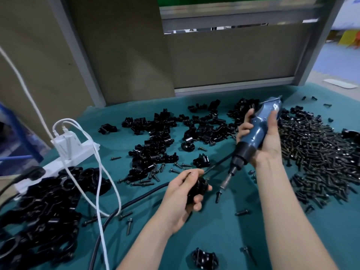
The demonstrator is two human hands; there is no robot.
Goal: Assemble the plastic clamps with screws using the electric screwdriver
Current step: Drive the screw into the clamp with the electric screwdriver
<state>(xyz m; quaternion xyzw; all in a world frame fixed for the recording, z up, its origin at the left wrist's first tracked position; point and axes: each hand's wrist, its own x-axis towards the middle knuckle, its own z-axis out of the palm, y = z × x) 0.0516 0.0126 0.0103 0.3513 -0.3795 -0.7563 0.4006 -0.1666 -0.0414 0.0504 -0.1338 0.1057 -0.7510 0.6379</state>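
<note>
Our left hand (181, 193) curls round a black clamp (197, 189). Our right hand (269, 141) grips the blue electric screwdriver (253, 137), its bit (227, 179) angled down beside the clamp.

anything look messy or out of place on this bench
Nothing looks broken, but stray screws lie scattered over the green mat, away from the big screw pile on the right. A white cable and a black cable trail across the work area among the parts, where they could snag.
</note>
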